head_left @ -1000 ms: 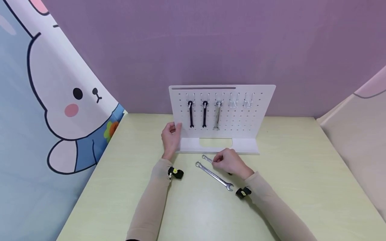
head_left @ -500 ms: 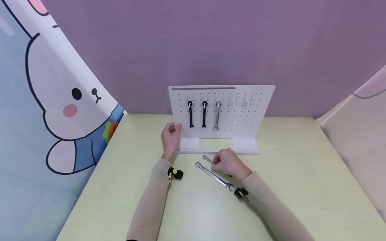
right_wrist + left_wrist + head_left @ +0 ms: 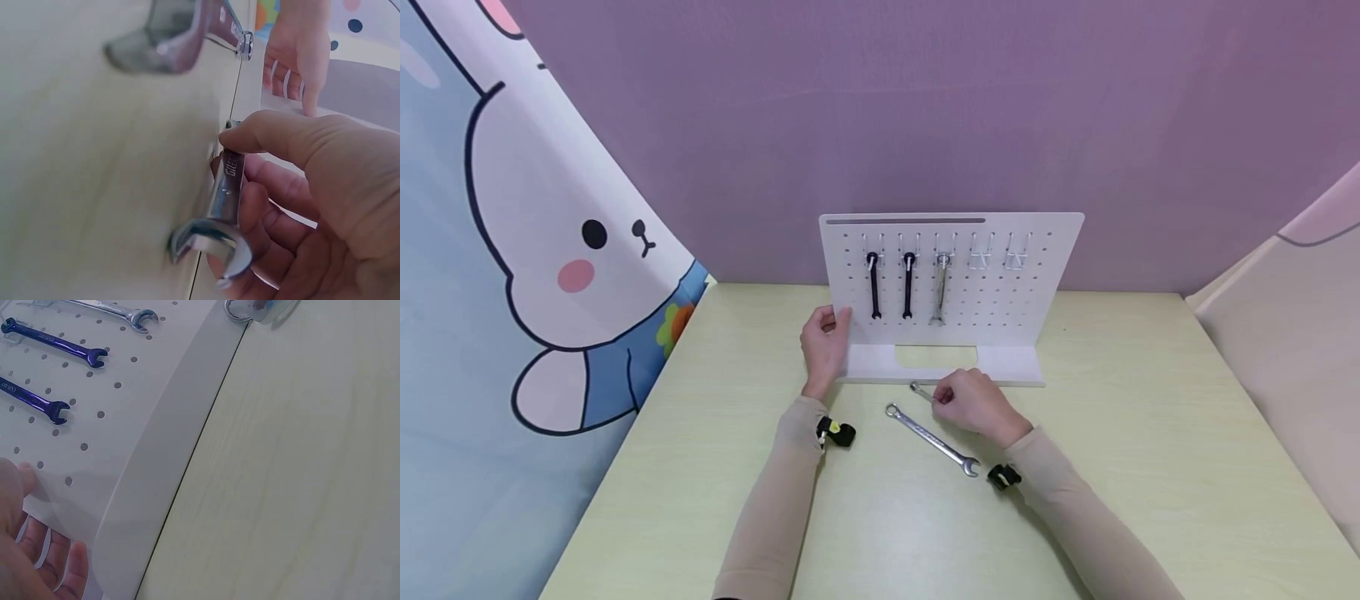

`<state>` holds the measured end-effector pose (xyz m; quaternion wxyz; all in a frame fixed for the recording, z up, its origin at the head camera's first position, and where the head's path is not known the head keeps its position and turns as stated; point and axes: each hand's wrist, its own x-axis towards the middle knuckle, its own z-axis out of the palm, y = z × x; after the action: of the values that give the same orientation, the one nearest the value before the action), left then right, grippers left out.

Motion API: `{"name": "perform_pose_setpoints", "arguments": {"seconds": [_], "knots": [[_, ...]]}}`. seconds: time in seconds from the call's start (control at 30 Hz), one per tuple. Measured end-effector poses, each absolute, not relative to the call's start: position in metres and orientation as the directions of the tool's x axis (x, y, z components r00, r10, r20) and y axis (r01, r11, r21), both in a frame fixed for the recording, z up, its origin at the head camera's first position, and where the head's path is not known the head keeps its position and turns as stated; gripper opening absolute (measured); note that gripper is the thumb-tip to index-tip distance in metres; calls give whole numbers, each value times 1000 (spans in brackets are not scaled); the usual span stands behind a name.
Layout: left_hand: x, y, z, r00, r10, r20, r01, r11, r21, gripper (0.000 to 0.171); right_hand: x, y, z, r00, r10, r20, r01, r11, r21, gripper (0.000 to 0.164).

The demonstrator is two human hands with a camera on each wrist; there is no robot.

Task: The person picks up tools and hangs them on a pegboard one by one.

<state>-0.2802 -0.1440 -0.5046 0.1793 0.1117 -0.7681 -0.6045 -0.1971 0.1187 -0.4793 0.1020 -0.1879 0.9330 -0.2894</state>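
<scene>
Purple cloth (image 3: pixel 925 125) backs the pale tabletop (image 3: pixel 880 517), where a white pegboard (image 3: pixel 992 304) stands toward the far edge. Two dark wrenches (image 3: pixel 875 287) and a silver one, the hung wrench (image 3: pixel 941 292), hang on its left and middle hooks; the two free hooks (image 3: pixel 981 258) at the right carry none.

At the board's left edge, the left hand (image 3: pixel 825 350) grips the panel, thumb on the front face and fingers behind, apparently to steady it. Just near of the base, the right hand (image 3: pixel 973 408) pinches the small wrench (image 3: pixel 229 194) between thumb and fingers, its open end toward the wrist and its ring end pointing far and left. Whether it is wholly off the tabletop I cannot tell. Beside it, nearer and to the left, the larger wrench (image 3: pixel 932 440) lies untouched.

Picking up the small wrench seems the step in hand, as part of hanging the set. Next, I judge, calls for a lift past the base and a turn that brings the ring end up to a free hook, with the left hand bracing the board
</scene>
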Motion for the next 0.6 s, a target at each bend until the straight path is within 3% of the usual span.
{"name": "perform_pose_setpoints", "arguments": {"seconds": [0.3,0.6], "knots": [[-279,-144,-502,-911,-386,143,48,244,969,36,-199,126,-477,-910,-411,-50,-299,737,-606,9],[-278,-144,-504,-909,-386,157,60,251,966,38,-202,130,-472,-912,-404,-68,-235,653,-720,15]]}}
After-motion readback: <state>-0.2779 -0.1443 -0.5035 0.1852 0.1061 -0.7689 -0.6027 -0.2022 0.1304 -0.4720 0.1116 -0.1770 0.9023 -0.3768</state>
